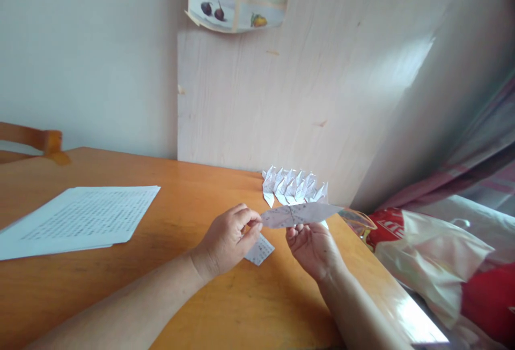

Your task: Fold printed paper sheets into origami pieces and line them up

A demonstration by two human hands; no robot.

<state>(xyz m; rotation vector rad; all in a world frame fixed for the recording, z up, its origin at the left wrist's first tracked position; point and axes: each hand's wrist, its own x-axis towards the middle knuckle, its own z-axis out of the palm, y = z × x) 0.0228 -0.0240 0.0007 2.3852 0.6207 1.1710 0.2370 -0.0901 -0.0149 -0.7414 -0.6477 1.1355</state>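
Left hand [230, 241] pinches the tip of a paper sheet [306, 213], held just this side of the folded row [290, 187]; right hand [314, 248] curls beneath, pinching or propping, cannot tell. Uneven pull could crease the sheet; a forward drift could knock the row, a dropped wrist the printed slip [261, 251] nearer than it.

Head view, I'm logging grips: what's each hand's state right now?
Left hand: closed, holding the paper by one end.
Right hand: curled beneath the paper; closed or not cannot be told.
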